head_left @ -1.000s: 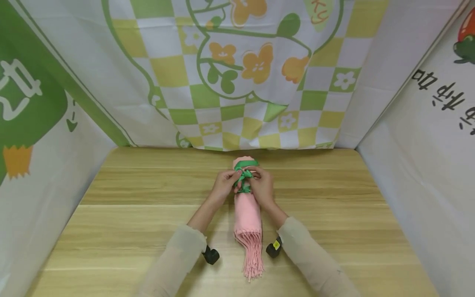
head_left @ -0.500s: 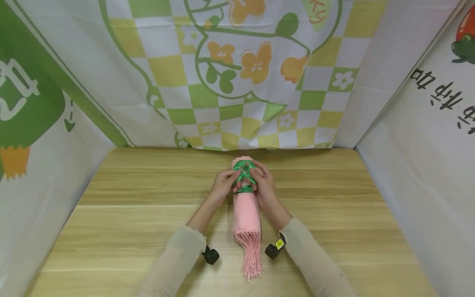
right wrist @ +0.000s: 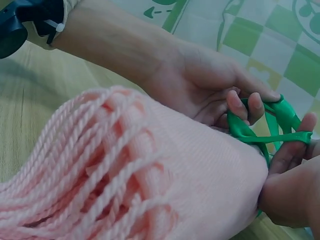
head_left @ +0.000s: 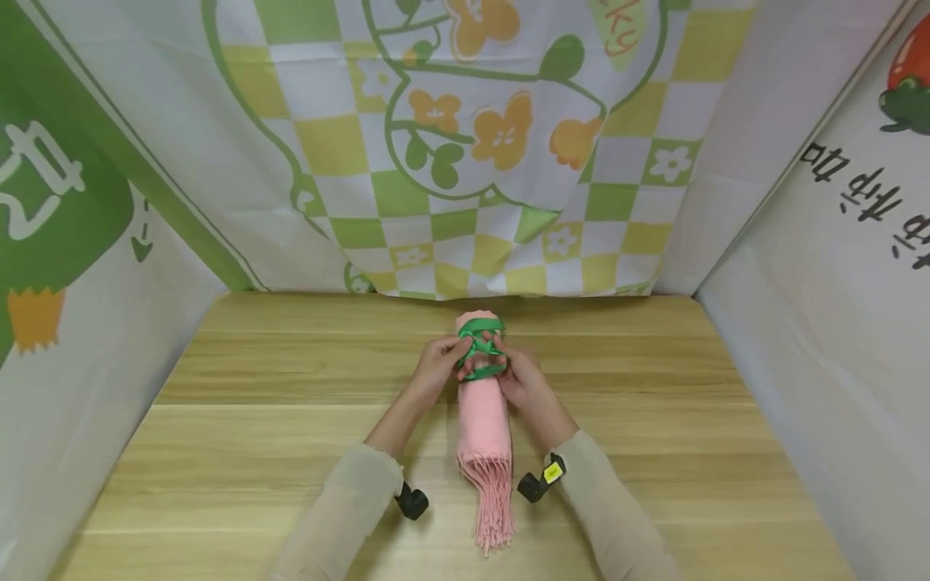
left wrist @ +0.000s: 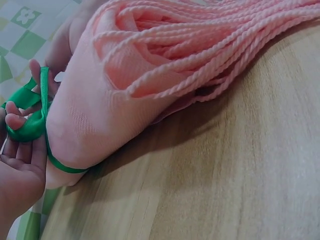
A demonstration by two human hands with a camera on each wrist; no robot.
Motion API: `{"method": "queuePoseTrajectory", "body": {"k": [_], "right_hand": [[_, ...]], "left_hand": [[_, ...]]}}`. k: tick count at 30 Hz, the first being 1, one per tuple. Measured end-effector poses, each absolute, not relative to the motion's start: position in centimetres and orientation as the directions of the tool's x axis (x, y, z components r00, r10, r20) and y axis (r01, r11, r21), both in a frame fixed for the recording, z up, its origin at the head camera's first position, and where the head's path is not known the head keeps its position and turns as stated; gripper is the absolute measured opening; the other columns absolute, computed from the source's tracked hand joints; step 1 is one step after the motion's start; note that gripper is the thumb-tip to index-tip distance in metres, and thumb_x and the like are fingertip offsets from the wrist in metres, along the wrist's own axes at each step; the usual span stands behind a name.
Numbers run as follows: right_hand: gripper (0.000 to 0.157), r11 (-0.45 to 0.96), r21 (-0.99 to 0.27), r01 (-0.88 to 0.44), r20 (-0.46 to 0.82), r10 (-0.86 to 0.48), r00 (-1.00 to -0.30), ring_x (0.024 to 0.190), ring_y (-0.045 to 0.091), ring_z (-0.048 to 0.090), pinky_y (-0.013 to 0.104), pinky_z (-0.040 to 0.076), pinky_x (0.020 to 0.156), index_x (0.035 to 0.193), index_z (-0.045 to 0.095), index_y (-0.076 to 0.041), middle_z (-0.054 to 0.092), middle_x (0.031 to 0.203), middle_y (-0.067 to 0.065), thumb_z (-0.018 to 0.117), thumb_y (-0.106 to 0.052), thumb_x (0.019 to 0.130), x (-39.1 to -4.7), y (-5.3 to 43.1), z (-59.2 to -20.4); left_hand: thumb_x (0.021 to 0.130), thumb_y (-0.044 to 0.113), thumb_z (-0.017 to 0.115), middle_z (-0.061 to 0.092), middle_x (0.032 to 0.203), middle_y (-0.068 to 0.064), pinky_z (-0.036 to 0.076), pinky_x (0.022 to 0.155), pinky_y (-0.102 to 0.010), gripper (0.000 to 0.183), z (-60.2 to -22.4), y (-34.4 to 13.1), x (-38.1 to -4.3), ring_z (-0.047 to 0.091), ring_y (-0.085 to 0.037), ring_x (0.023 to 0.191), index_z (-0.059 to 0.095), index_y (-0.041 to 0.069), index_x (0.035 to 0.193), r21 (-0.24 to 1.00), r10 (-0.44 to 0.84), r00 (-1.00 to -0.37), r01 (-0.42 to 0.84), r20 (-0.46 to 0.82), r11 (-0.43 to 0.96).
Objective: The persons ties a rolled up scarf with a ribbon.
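A rolled pink scarf [head_left: 483,415] lies lengthwise on the table, its twisted fringe [head_left: 494,504] pointing toward me. Green ribbon [head_left: 481,326] goes round the far part of the roll, with loops and a crossing on top. My left hand [head_left: 434,365] pinches the ribbon on the left side; in the left wrist view its fingers curl round a wide green loop [left wrist: 31,126]. On the right, my right hand [head_left: 525,381] holds another part of it between thumb and fingers. A ribbon strand [right wrist: 285,137] stretches between both hands in the right wrist view. Part of the crossing is hidden by fingers.
The wooden table [head_left: 291,363] extends to both sides of the scarf. A checked, flowered cloth [head_left: 407,202] hangs at its far edge, with printed panels left and right. Black wrist cameras [head_left: 412,502] sit below both sleeves, near the fringe.
My right hand has moved off the top of the ribbon, down and slightly right, pulling the loops wider apart. The left hand stays nearly still; the scarf keeps its place.
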State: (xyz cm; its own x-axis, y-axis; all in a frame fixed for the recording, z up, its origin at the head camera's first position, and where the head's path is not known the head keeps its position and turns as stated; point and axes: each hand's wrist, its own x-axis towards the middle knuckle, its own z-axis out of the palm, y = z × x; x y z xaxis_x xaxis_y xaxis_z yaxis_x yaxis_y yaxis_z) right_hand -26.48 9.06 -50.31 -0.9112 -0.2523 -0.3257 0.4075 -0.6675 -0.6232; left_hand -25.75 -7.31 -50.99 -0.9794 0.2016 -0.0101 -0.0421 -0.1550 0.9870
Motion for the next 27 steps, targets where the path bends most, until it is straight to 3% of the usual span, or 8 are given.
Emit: {"method": "queuePoseTrajectory", "body": {"k": [7,11,15,22,27], "right_hand": [[0.032,-0.619,-0.605,0.500,-0.339,-0.368,-0.866,0.052,0.000,0.052,0.012,0.048,0.059,0.089,0.070,-0.009,0.065,0.065,-0.004,0.044,-0.016,0.107,-26.4,9.7,-50.4],[0.032,-0.606,-0.647,0.462,-0.256,-0.398,-0.881,0.051,-0.001,0.048,0.012,0.047,0.058,0.094,0.068,-0.015,0.068,0.074,-0.007,0.041,-0.021,0.108,-26.4,9.6,-50.4],[0.026,-0.668,-0.651,0.360,-0.201,-0.307,-0.930,0.054,-0.001,0.048,0.011,0.043,0.056,0.098,0.067,-0.017,0.072,0.089,-0.008,0.043,-0.019,0.107,-26.2,9.3,-50.4],[0.017,-0.703,-0.674,0.225,-0.252,-0.067,-0.965,0.075,0.006,0.066,0.018,0.054,0.067,0.098,0.066,-0.013,0.072,0.087,-0.004,0.051,-0.020,0.104,-25.7,8.6,-50.1],[0.018,-0.689,-0.696,0.202,-0.283,0.006,-0.959,0.074,0.007,0.066,0.020,0.053,0.068,0.100,0.064,-0.010,0.070,0.083,-0.004,0.052,-0.022,0.104,-25.6,8.2,-49.9]], "left_hand": [[0.105,0.020,0.052,0.056,0.062,0.004,0.044,0.057,-0.020,0.034,-50.9,-7.3,-25.7,0.048,-0.008,0.056,0.061,0.009,0.074,0.988,0.220,-0.976,-0.024,0.010,-0.152],[0.105,0.021,0.051,0.055,0.061,0.005,0.044,0.056,-0.019,0.035,-50.8,-7.4,-25.6,0.047,-0.007,0.054,0.061,0.010,0.074,0.988,0.239,-0.970,-0.003,0.035,-0.157],[0.105,0.022,0.051,0.055,0.062,0.005,0.043,0.055,-0.019,0.033,-50.9,-7.4,-25.6,0.047,-0.007,0.054,0.065,0.008,0.079,0.981,0.233,-0.972,-0.020,0.026,-0.191],[0.104,0.023,0.053,0.058,0.065,0.005,0.042,0.055,-0.016,0.023,-51.5,-7.4,-25.4,0.047,-0.004,0.055,0.073,0.013,0.103,0.929,0.211,-0.976,-0.120,-0.046,-0.351],[0.105,0.020,0.049,0.059,0.067,0.005,0.047,0.060,-0.016,0.024,-51.8,-7.4,-25.1,0.046,-0.003,0.054,0.071,0.010,0.104,0.854,0.240,-0.970,-0.150,-0.031,-0.498]]}}
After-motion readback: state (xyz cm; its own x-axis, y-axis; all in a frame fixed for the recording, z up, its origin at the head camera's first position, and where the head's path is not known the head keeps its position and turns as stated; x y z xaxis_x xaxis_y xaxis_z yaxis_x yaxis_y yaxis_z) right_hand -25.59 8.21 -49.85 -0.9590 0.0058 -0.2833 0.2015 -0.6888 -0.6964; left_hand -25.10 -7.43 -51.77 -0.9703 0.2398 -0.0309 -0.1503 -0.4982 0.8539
